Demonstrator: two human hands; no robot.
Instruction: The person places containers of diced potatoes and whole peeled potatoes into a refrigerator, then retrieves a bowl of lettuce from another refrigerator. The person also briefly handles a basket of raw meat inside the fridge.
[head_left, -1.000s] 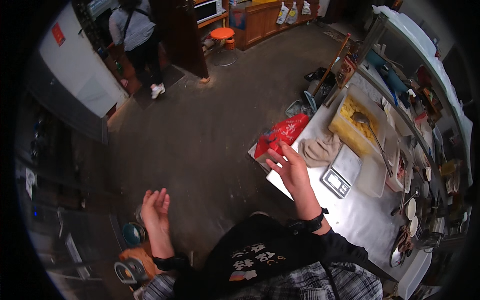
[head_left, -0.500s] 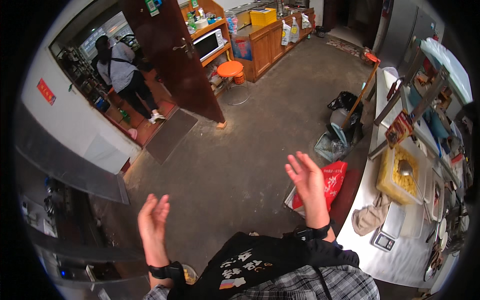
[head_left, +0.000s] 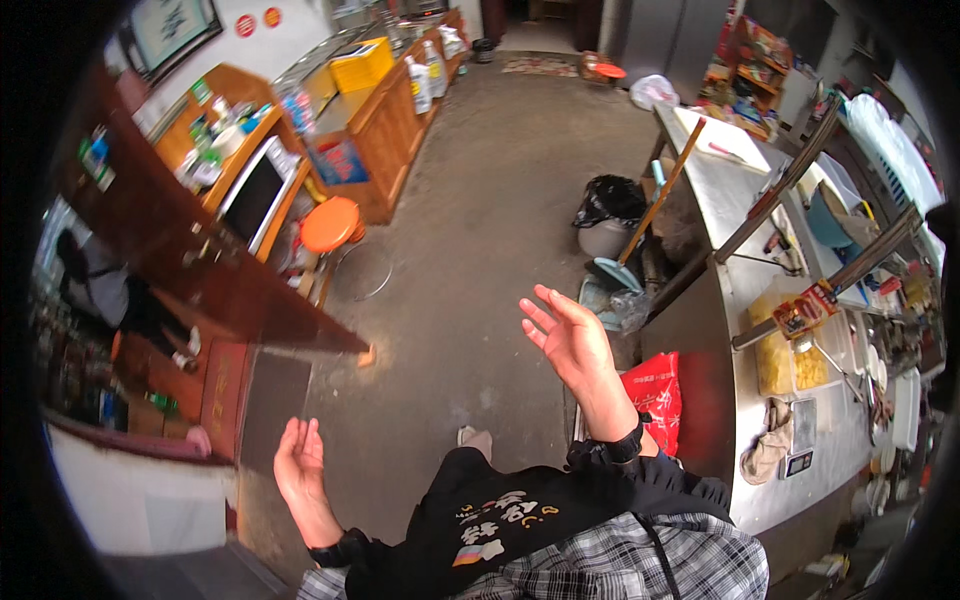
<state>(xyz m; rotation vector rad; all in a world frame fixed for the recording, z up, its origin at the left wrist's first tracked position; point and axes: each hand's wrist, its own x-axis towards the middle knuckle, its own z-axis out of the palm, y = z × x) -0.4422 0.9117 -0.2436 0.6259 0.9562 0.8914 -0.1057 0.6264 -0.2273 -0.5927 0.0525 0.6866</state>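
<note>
Both of my hands are raised in front of me over the grey floor, and neither touches anything. My left hand [head_left: 302, 472] is empty, its fingers stretched out. Also empty is my right hand [head_left: 576, 345], palm turned inward and fingers apart. Beside my right wrist, low down, stands a red bag [head_left: 656, 402] with pale print, leaning near the metal table [head_left: 715, 430]. Dark bands circle both wrists. I wear a black apron [head_left: 440, 525] over a plaid garment, and one light shoe [head_left: 477, 440] shows beneath it.
On the table are a tub of yellow pieces [head_left: 810, 368], a beige cloth [head_left: 768, 450] and a small scale [head_left: 797, 464]. A black-lined bin [head_left: 610, 215] and dustpan [head_left: 600, 295] stand beyond my right hand. Left are an orange stool [head_left: 330, 224], a brown door [head_left: 190, 220] and another person [head_left: 110, 295].
My view has swung right, so the door and the other person sit farther left. More of the table's far end shows. My shoe has come into sight. Both hands stay raised and empty.
</note>
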